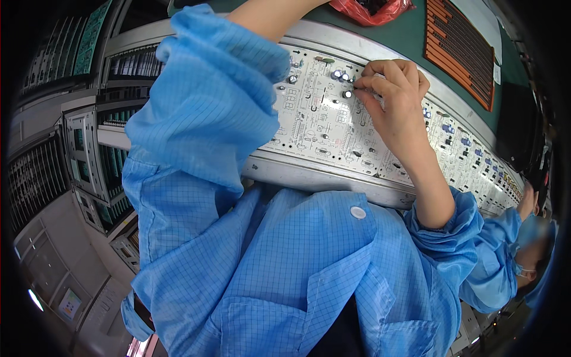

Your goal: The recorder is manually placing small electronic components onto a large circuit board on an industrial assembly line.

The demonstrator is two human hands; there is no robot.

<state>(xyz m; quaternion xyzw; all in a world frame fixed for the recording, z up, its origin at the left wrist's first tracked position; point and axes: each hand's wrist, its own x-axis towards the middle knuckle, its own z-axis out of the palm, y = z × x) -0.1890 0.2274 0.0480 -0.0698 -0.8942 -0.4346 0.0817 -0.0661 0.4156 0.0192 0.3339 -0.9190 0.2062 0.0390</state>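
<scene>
My right hand is over a white printed circuit board, its thumb and forefinger pinched together. Whatever lies between those fingertips is too small to make out. Right beside them stand a black cylindrical capacitor and a cluster of shiny-topped capacitors. A lone capacitor is fitted further left, partly beside my blue sleeve. My left forearm reaches across the far side of the board, and its hand is beyond the top edge, near a red plastic bag with dark contents.
Metal rails run along the boards' near and far sides. More populated boards continue rightward, where a co-worker in blue sits. An orange slotted rack lies on the green mat. Shelves of boards stand left.
</scene>
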